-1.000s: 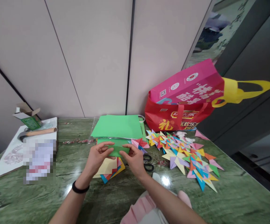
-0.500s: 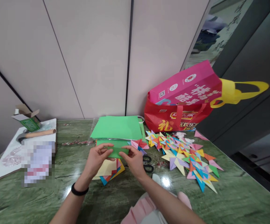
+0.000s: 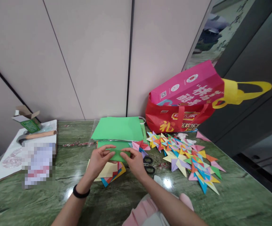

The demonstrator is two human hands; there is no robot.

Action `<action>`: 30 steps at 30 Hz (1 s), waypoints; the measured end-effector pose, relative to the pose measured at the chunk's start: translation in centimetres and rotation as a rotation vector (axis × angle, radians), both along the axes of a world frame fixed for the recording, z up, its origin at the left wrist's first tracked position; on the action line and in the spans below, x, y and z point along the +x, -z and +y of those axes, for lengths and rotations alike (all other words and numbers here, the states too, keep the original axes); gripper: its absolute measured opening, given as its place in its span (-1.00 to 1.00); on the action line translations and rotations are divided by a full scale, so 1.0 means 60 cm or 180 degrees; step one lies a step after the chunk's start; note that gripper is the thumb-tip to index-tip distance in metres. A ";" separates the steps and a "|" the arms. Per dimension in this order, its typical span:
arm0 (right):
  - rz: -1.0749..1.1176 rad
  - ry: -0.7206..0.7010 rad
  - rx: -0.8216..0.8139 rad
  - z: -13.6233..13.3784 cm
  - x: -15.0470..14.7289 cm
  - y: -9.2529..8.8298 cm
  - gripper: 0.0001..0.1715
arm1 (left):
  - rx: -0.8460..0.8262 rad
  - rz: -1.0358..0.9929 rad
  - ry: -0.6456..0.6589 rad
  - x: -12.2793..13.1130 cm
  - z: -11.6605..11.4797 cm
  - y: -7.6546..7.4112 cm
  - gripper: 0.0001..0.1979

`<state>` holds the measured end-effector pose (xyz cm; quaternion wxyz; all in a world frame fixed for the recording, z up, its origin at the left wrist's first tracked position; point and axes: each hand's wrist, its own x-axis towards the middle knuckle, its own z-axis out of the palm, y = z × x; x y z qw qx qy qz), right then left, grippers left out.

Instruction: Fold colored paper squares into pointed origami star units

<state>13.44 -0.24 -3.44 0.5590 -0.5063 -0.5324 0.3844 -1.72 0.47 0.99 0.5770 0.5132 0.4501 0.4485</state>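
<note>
Between my two hands is a small piece of green paper (image 3: 116, 155), its upper edge pinched by thumbs and fingers. My left hand (image 3: 100, 158) is closed on its left side; my right hand (image 3: 134, 159) is closed on its right side. Below the hands lies a loose stack of coloured paper sheets (image 3: 107, 171), pale yellow on top, with red, blue and orange corners showing. Just behind is a larger pile of green paper (image 3: 118, 128). Black-handled scissors (image 3: 148, 164) lie right of my right hand, their blades hidden.
Many folded paper stars (image 3: 180, 153) spread over the right of the green marbled table (image 3: 74, 204). Red and pink bags (image 3: 180, 116) stand behind them. At the left, a wooden-handled tool (image 3: 40, 134) and an opened green box (image 3: 29, 122) rest on a white board (image 3: 2, 171).
The thumbs have shifted slightly along the green paper, and its visible part looks narrower and more folded over. Both hands stay in nearly the same place.
</note>
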 end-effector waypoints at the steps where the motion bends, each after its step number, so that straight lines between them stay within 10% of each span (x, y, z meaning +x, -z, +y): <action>1: 0.0002 0.0006 -0.0010 0.000 0.000 0.000 -0.77 | 0.0002 -0.0006 0.0000 0.000 0.000 0.001 -0.65; 30: 0.0342 0.0052 -0.0166 0.008 0.004 0.010 -0.76 | -0.0291 0.0062 -0.0111 0.012 -0.004 0.007 -0.57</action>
